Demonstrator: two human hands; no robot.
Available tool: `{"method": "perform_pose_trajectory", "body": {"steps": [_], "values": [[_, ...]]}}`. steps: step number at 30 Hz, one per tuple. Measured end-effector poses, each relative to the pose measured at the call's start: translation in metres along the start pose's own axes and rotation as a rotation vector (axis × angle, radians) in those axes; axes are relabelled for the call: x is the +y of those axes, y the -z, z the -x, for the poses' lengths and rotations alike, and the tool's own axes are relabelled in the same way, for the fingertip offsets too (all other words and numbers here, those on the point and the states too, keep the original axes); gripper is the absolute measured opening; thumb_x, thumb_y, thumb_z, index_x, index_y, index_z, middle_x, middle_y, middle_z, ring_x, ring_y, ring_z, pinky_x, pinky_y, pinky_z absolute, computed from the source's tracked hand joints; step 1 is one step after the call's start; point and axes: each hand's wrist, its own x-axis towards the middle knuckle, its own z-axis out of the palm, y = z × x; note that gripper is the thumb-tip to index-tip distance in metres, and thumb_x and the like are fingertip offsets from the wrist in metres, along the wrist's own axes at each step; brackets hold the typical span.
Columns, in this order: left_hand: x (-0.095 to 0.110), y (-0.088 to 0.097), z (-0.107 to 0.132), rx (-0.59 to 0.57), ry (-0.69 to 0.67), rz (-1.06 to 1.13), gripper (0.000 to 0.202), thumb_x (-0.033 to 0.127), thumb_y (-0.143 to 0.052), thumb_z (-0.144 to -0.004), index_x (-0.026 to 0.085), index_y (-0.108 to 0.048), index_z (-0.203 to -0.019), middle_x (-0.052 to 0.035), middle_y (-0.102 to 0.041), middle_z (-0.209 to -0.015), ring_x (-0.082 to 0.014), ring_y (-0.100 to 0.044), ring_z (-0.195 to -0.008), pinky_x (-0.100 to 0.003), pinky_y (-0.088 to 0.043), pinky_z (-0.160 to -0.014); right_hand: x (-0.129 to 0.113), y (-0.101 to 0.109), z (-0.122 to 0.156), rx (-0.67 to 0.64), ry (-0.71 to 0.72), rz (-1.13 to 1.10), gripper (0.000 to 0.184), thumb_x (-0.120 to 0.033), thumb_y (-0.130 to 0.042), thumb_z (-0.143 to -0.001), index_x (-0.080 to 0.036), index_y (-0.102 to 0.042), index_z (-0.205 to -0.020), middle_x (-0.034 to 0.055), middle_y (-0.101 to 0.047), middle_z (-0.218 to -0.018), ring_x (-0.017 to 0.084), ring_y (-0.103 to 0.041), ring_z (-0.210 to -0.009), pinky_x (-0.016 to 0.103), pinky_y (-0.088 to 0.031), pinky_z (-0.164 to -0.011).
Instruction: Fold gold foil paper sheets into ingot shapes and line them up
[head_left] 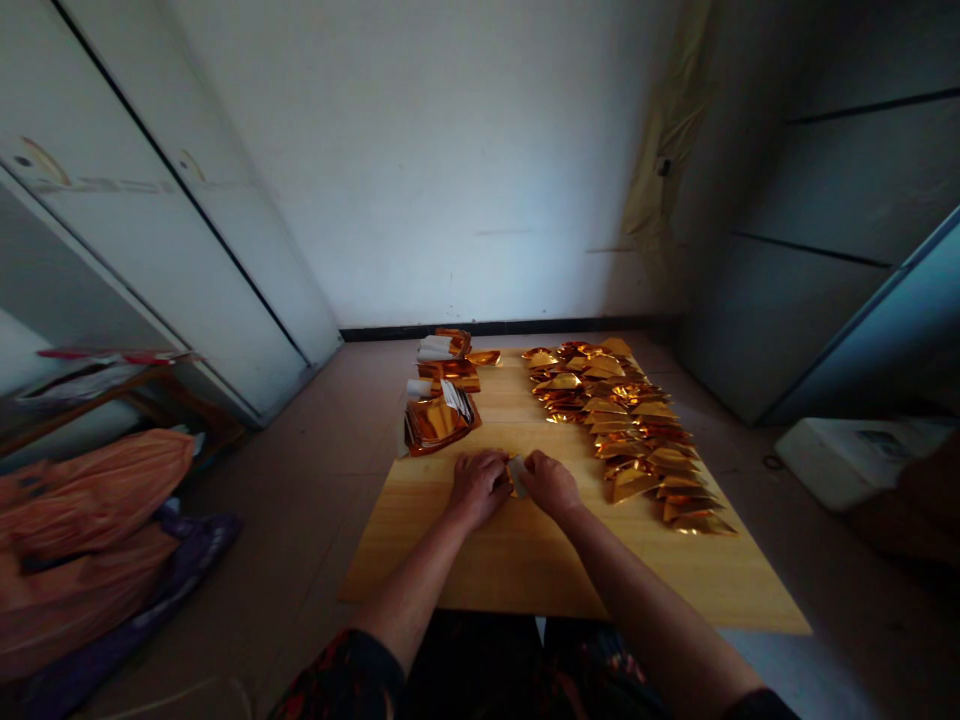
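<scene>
Head view shows left hand [480, 487] and right hand [551, 484], both curled nearly closed, pinching a small gold-and-white foil paper [517, 478] from opposite sides, apparently for steadiness.

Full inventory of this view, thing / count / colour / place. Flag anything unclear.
table: 1, light wood, centre
piece in work: 1, gold and pale grey, between the hands
folded pieces: many, overlapping, gold, table's right side
foil stacks: about 3, copper-gold with white, table's left side
wall: 1, white, behind table
skirting: 1, black, wall's foot
cabinet: 1, pale, left
large cabinet or appliance: 1, grey, right
box: 1, white, floor right
plastic bags: count unclear, orange, lower left
floor: 1, brownish, around table
left hand: 1, bare, piece's left side
right hand: 1, bare, piece's right side
sleeves: 2, dark, bottom edge
</scene>
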Motion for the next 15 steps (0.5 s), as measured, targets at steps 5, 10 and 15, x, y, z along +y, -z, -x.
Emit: {"method": "perform_pose_trajectory", "body": {"steps": [5, 10, 15], "values": [[0.002, 0.0, 0.0, -0.001, 0.015, 0.002, 0.021, 0.027, -0.062, -0.079, 0.025, -0.061, -0.1, -0.0056, -0.057, -0.127, -0.0233, -0.046, -0.122, -0.047, -0.023, -0.105, 0.008, 0.002, -0.009, -0.036, 0.073, -0.127, 0.029, -0.015, -0.051, -0.077, -0.017, -0.062, -0.104, 0.007, -0.069, -0.095, 0.017, -0.063, -0.084, 0.023, -0.042, -0.069], [0.003, 0.002, 0.001, 0.0, 0.009, 0.016, 0.011, 0.029, -0.063, -0.079, 0.024, -0.063, -0.089, -0.0043, -0.056, -0.129, -0.0234, -0.044, -0.123, -0.047, -0.022, -0.105, 0.029, 0.007, -0.014, -0.192, 0.428, -0.276, 0.037, -0.004, -0.046, -0.069, -0.02, -0.068, -0.095, -0.0007, -0.07, -0.091, 0.013, -0.062, -0.081, 0.02, -0.045, -0.074], [0.004, 0.004, 0.003, 0.011, -0.01, 0.02, 0.012, 0.033, -0.064, -0.078, 0.023, -0.061, -0.084, -0.005, -0.057, -0.129, -0.0242, -0.044, -0.123, -0.046, -0.025, -0.103, 0.038, 0.016, -0.018, -0.228, 0.546, -0.188, 0.035, -0.007, -0.047, -0.072, -0.021, -0.069, -0.096, -0.0013, -0.071, -0.088, 0.013, -0.063, -0.081, 0.022, -0.046, -0.077]]}}
